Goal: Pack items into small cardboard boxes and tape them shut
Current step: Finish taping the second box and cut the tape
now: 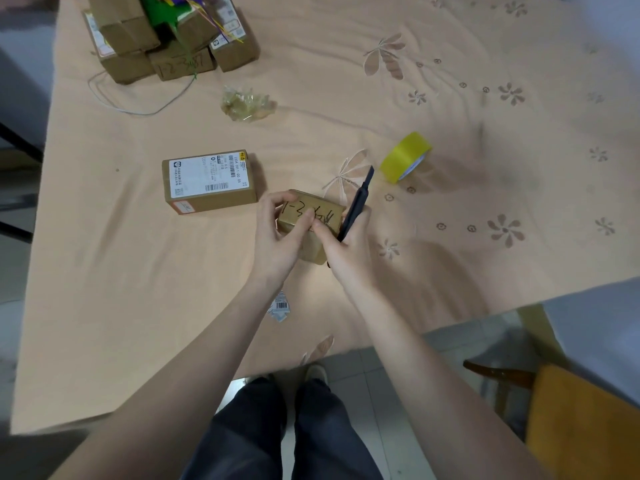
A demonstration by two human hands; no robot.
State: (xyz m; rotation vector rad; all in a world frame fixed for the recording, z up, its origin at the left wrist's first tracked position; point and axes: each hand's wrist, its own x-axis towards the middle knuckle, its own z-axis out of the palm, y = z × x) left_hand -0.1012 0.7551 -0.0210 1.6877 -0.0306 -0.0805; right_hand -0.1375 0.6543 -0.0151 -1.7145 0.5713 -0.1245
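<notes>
A small cardboard box (313, 216) with black handwriting on top sits near the middle of the table. My left hand (280, 233) grips its left side, thumb laid across the top. My right hand (346, 244) holds a long black tool (356, 204), which points up and away, while its fingers touch the box's right side. A roll of yellow tape (406, 156) lies on its edge to the right, beyond the box. A second, larger cardboard box (210, 181) with a white shipping label lies to the left, closed.
A pile of cardboard boxes (166, 39) with green and purple items stands at the far left. Crumpled clear tape (247, 102), a thin wire (138, 110) and a small barcode label (281, 308) lie on the peach cloth (450, 237). A wooden chair (571, 410) stands at the lower right.
</notes>
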